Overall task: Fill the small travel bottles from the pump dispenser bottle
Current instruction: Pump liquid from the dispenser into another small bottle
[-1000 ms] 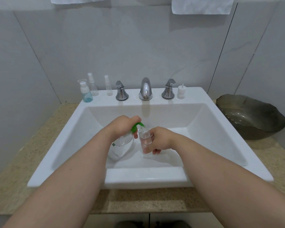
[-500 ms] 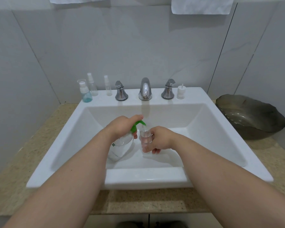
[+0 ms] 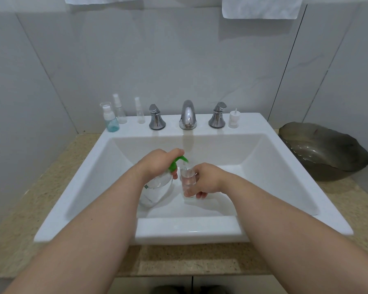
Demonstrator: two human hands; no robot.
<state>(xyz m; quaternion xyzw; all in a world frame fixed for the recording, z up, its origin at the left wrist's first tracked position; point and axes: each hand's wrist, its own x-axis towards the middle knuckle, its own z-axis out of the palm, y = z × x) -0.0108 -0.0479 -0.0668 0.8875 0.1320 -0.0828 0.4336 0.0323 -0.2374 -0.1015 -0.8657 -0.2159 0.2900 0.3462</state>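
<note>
Inside the white sink basin [image 3: 274, 166] my left hand [image 3: 157, 162] rests on top of a clear pump dispenser bottle [image 3: 156, 189], covering its green pump head [image 3: 179, 161]. The green spout points right, over the mouth of a small clear travel bottle [image 3: 187, 179]. My right hand [image 3: 204, 179] grips that small bottle upright beside the dispenser; there is clear liquid in it. On the sink's back ledge at the left stand a travel bottle with blue liquid [image 3: 110, 120] and two thin clear spray bottles [image 3: 119, 112] [image 3: 139, 113].
A chrome faucet [image 3: 187, 115] with two chrome handles [image 3: 156, 117] [image 3: 218, 115] stands on the back ledge, with a small white cap piece [image 3: 233, 119] to their right. A dark glass bowl [image 3: 323, 151] sits on the speckled counter at right. White towels [image 3: 261, 7] hang above.
Both hands and both bottles stay in nearly the same place; the view has shifted very slightly. No clear change in the pump or the liquid level.
</note>
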